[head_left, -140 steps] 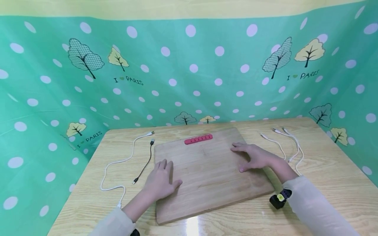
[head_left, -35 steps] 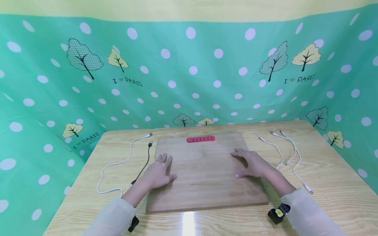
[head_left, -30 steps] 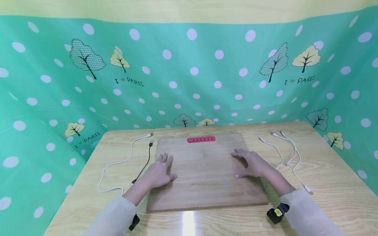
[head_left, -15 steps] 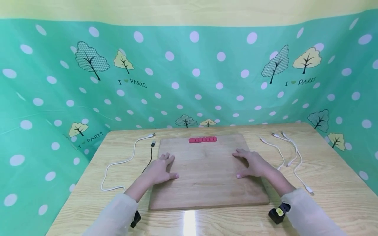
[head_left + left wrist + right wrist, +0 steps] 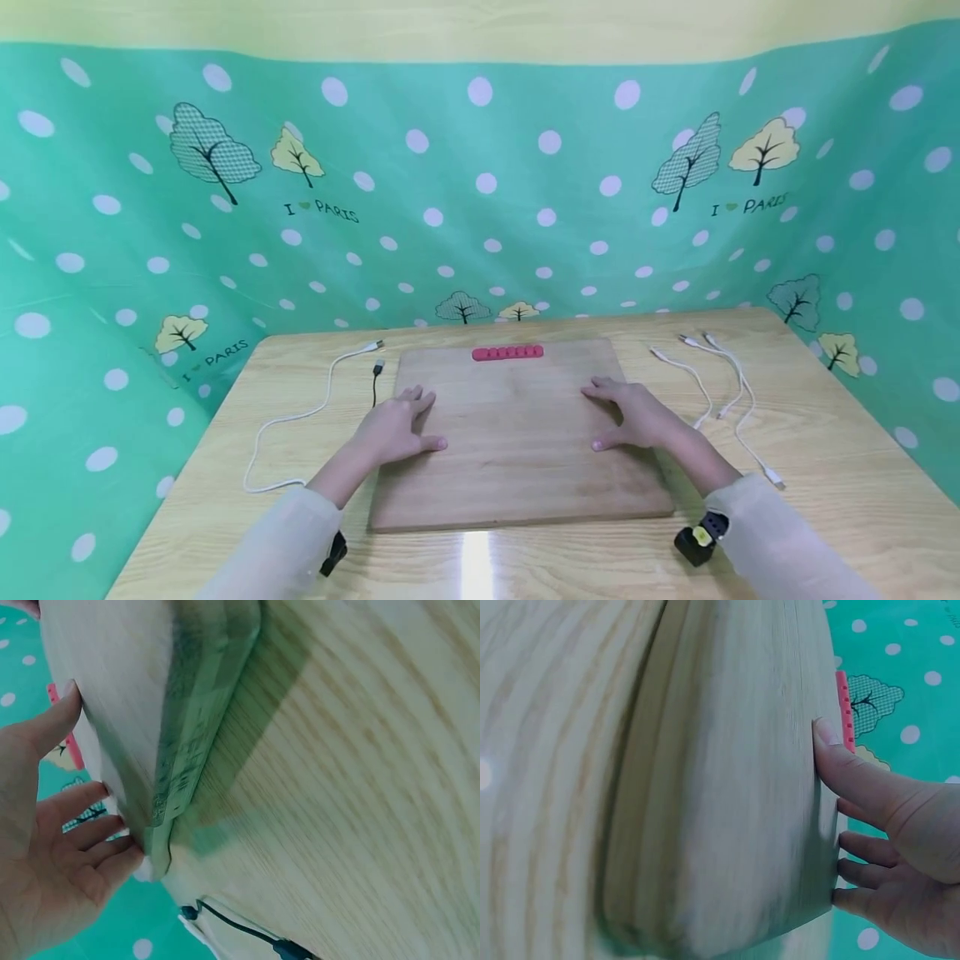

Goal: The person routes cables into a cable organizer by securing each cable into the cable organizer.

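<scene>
A rectangular wooden board (image 5: pixel 517 467) lies flat on the table in the head view. My left hand (image 5: pixel 393 429) rests on its left part, thumb and fingers spread. On the right part my right hand (image 5: pixel 637 417) rests the same way, fingertips touching the surface. A red slotted strip, like a cable holder (image 5: pixel 507 353), lies along the board's far edge. In the left wrist view my fingertips meet the top of the board (image 5: pixel 112 697), near its side edge. The right wrist view shows the thumb and fingertips against the board (image 5: pixel 757 787).
A white cable (image 5: pixel 283 419) and a black USB cable (image 5: pixel 376 383), partly hidden by my left arm, lie on the left. Several white cables (image 5: pixel 742 387) lie on the right of the wooden table (image 5: pixel 817 433). A green dotted curtain (image 5: pixel 480 183) stands behind.
Since the oldest frame the board has turned clockwise, so its front edge now runs nearly level; both hands stayed on it. Over the last second the hands and board barely move.
</scene>
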Motion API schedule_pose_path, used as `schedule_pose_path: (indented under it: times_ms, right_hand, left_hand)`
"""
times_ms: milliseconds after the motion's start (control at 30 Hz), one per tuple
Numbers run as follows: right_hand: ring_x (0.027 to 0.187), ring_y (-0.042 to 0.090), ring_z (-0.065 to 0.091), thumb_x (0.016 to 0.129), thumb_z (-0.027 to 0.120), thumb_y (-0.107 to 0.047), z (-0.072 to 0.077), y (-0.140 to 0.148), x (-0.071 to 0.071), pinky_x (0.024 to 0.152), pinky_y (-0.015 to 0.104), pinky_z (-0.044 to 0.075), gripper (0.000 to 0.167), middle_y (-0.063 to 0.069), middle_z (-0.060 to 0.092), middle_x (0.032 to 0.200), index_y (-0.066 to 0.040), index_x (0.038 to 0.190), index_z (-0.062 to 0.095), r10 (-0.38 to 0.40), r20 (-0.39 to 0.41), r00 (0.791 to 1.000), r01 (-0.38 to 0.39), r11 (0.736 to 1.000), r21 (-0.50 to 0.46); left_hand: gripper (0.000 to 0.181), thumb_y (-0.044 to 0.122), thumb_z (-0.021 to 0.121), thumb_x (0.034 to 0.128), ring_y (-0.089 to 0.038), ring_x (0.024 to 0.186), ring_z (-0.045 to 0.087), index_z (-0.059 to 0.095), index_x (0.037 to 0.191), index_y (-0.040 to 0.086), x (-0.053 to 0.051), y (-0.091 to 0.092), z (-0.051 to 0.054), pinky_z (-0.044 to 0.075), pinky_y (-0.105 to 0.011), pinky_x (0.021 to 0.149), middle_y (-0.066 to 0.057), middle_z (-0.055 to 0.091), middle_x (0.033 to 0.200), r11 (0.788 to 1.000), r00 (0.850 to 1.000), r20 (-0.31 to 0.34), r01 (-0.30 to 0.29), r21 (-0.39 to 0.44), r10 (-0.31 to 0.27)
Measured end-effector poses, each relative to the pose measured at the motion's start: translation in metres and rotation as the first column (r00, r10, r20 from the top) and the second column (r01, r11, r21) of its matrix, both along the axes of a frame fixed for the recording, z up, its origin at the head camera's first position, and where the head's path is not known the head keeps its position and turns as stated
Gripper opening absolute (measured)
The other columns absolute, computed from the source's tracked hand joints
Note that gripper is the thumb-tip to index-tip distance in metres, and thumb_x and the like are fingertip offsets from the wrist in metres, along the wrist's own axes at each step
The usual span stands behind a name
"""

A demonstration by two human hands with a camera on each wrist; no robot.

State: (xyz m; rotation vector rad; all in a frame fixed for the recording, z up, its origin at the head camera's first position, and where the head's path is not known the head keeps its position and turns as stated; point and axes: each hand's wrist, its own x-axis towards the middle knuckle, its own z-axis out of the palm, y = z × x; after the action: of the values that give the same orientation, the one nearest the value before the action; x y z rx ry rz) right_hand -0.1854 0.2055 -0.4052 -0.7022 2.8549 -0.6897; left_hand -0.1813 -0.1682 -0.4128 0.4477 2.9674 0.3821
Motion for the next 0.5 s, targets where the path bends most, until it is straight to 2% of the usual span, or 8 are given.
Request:
schedule_pose_path:
  times_ms: [233,500]
  right_hand:
    - [0.134,0.051,0.038,0.067,0.085,-0.031,0.0007,0.0,-0.0044,0.11,0.062,0.034,0.081,0.031,0.04,0.146,-0.001,0.135,0.052,0.021,-0.021,1.0,-0.021,1.0,-0.022]
    - [0.134,0.051,0.037,0.068,0.085,-0.031,-0.0012,0.0018,-0.0034,0.11,0.062,0.034,0.08,0.031,0.04,0.146,0.0,0.134,0.052,0.039,-0.01,0.999,-0.039,0.999,-0.015]
  left_hand:
    - [0.082,0.053,0.073,0.0772,-0.042,0.138,0.04,0.049,0.139,0.005,0.0011,-0.0022,0.0036,0.038,-0.054,0.112,-0.023,0.042,0.148,1.0,1.0,-0.019,-0.005,-0.01,0.004]
    - [0.083,0.056,0.071,0.0772,-0.042,0.138,0.04,0.048,0.14,0.006,0.0039,-0.0004,0.0005,0.038,-0.055,0.112,-0.023,0.042,0.148,1.0,1.0,-0.01,-0.007,-0.001,0.007]
